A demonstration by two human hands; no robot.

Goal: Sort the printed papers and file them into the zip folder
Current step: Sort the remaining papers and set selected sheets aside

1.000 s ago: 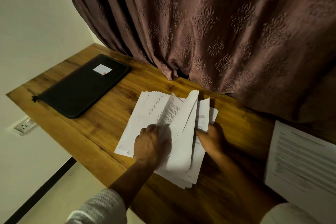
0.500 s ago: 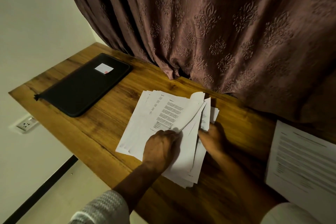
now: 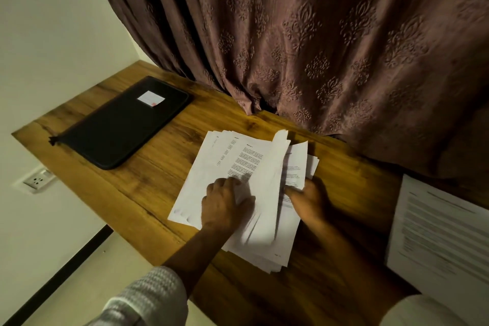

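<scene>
A loose stack of printed papers (image 3: 211, 167) lies fanned out in the middle of the wooden desk (image 3: 148, 174). My left hand (image 3: 225, 204) sits on the stack with curled fingers and grips the lower edge of a lifted sheet (image 3: 267, 180) that stands up and curls over. My right hand (image 3: 308, 200) holds the right side of the stack, thumb on the sheets beneath. The black zip folder (image 3: 119, 124) lies shut at the far left of the desk, with a small white label (image 3: 150, 98) on it, apart from both hands.
A second printed sheet or pile (image 3: 436, 235) lies at the desk's right end. A brown patterned curtain (image 3: 317, 47) hangs along the back edge and touches the desk. A wall socket (image 3: 37, 180) sits below the desk's left end.
My left hand has slid right and up the stack, and the lifted sheet has turned further over toward the right. My right hand has stayed on the right side of the stack.
</scene>
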